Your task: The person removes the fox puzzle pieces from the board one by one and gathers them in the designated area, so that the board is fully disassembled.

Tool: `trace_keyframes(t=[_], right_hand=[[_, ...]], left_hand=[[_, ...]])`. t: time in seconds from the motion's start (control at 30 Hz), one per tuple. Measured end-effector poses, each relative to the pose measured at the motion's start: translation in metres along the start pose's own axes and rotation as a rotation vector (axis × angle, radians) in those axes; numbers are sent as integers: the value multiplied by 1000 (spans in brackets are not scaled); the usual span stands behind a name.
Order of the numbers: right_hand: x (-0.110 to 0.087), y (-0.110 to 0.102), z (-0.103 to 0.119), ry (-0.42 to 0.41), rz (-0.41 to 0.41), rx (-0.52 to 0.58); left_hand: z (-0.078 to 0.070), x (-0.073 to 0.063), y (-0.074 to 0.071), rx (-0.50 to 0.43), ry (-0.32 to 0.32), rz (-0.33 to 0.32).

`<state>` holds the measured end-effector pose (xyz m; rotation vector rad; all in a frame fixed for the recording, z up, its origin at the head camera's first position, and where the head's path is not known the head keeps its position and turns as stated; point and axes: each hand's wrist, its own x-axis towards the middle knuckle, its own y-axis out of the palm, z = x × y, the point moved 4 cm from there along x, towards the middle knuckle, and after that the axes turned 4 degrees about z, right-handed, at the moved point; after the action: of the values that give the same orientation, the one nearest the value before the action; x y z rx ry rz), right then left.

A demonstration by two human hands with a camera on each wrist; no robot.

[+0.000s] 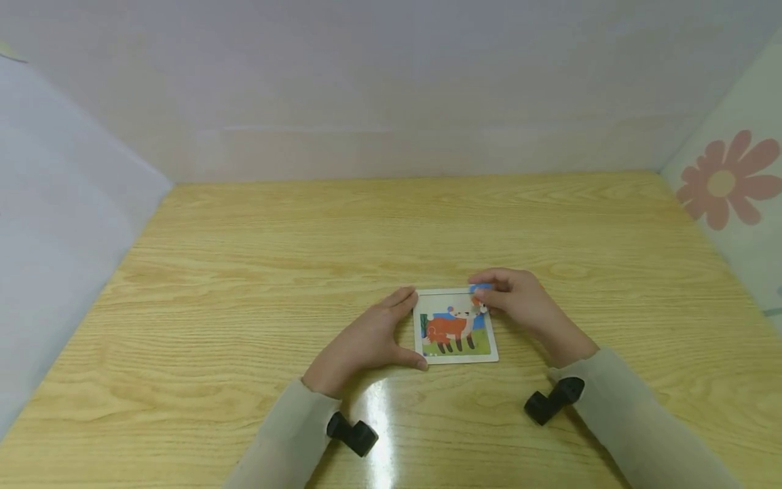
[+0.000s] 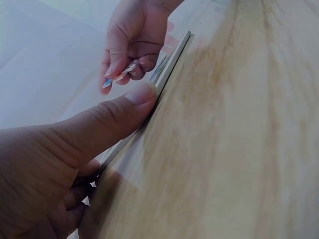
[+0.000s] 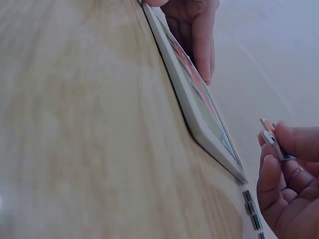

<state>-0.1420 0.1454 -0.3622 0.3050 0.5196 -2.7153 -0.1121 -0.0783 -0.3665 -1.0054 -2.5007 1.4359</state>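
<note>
A square fox jigsaw puzzle in a white-rimmed tray [image 1: 461, 360] lies flat on the table. Along its left side my left hand [image 1: 366, 339] holds the tray, with the thumb at the near corner and fingers at the far corner. My right hand [image 1: 520, 299] pinches a puzzle piece [image 3: 272, 140] between thumb and fingers above the tray's far right corner. Blue, orange and white show on that piece. Fitted pieces form the fox's body [image 1: 449, 331] and legs, while bare tray bottom [image 1: 436, 303] shows along the far part.
Several small loose puzzle pieces [image 3: 252, 211] lie on the table beyond the tray's right side, mostly hidden behind the right hand in the head view. Pale walls border the wooden table [image 1: 244, 285] at the back and sides. Each sleeve carries a black wrist camera [image 1: 352, 435].
</note>
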Motion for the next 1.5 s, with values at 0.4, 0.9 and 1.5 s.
trace_keyframes(t=[0.4, 0.9, 1.5], right_hand=[[-7, -13, -12, 3, -38, 58], [-18, -31, -22, 26, -49, 109], [-30, -56, -33, -9, -135, 114]], left_hand=[[0, -1, 1, -2, -14, 3], [0, -2, 1, -3, -10, -2], [-1, -1, 0, 4, -8, -5]])
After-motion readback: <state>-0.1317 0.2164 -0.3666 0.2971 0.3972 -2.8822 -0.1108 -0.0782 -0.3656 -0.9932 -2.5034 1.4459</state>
